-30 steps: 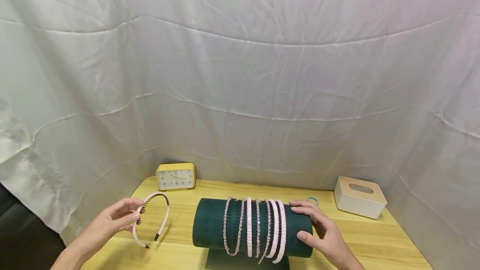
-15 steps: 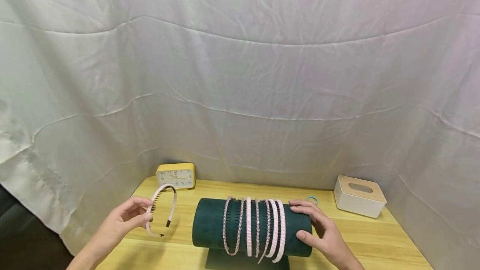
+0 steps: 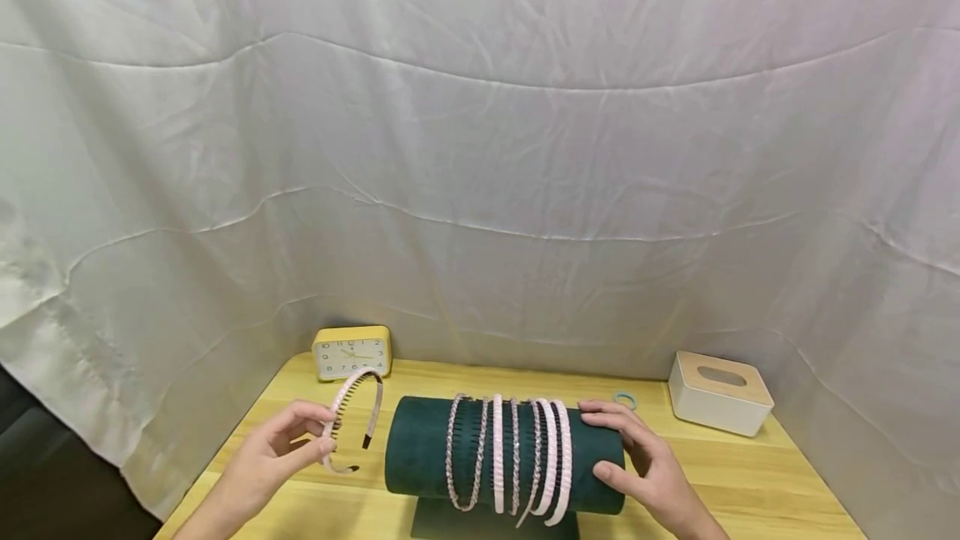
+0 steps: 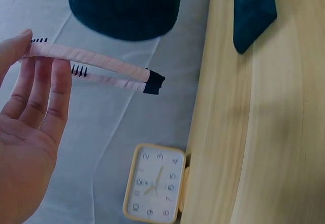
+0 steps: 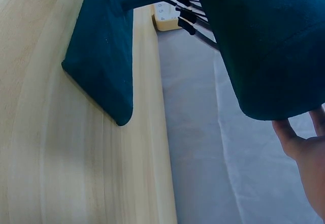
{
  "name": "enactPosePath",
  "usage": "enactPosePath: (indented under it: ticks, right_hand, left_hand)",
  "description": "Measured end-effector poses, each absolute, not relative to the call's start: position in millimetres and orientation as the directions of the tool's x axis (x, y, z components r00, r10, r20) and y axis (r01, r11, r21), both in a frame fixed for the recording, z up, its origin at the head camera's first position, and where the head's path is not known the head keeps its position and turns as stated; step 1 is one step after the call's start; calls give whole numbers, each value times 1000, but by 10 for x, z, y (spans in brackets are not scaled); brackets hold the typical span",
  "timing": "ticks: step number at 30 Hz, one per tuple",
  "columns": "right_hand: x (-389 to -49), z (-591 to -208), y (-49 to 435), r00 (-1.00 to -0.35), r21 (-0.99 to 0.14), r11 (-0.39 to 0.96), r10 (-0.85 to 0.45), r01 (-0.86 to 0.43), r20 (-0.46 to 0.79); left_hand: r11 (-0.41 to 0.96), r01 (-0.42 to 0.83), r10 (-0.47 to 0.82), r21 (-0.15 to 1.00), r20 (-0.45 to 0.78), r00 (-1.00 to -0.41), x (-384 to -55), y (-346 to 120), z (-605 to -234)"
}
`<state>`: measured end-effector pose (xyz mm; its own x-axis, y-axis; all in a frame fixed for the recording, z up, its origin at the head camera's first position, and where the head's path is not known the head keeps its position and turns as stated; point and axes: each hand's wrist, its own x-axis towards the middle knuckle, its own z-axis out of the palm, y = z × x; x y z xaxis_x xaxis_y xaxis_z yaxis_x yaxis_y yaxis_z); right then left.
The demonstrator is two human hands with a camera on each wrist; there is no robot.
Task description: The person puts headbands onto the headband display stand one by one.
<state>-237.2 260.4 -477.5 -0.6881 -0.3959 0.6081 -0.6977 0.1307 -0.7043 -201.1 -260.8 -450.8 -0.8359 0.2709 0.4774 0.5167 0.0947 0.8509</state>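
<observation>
My left hand (image 3: 273, 455) pinches a pale pink headband (image 3: 347, 389) by one side, between thumb and fingers. Dark teeth line the inside of its arch, and its dark tips point down, clear of the table. Just to the right of it stands a dark green padded headband stand (image 3: 422, 444), a horizontal roll on a base. Several pink headbands (image 3: 498, 457), some braided, hang round the roll. At the roll's right end, my right hand (image 3: 647, 467) holds on with fingers over the top and thumb on the front. In the left wrist view, the pinched headband (image 4: 96, 57) lies below the roll's end.
A yellow clock (image 3: 352, 353) stands at the back left of the wooden table (image 3: 750, 490). A white tissue box (image 3: 720, 394) with a wooden lid is at the back right. A small blue ring (image 3: 625, 400) lies behind the stand. Grey curtain surrounds the table.
My left hand has carried the pink headband to the right, closer to the stand's left end. The right hand and the stand have stayed where they were.
</observation>
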Motion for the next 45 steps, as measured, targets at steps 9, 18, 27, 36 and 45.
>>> enactPosePath:
  ticks: [9,18,27,36,45]
  right_hand:
    - [-2376,-4771,2606,-690,-702,141,-393,-698,608]
    - [-2375,-4770,2605,-691,-704,139,-394,-696,606]
    - [-2374,-4778,2601,-689,-702,137,-394,-699,609]
    - [-2372,-4778,2597,-680,-696,125,-393,-707,619]
    - [-2381,-4782,2602,-675,-694,120,-396,-710,622]
  left_hand:
    - [97,529,273,843,488,-829,-1955,-2369,-4505]
    - [47,502,294,864,468,-833,-1908,-2176,-4469]
    - [98,507,286,857,464,-839,-1907,-2021,-4523]
    - [125,460,261,879,418,-870,-1917,-1957,-4551]
    - [115,379,292,918,334,-896,-1951,-1984,-4525]
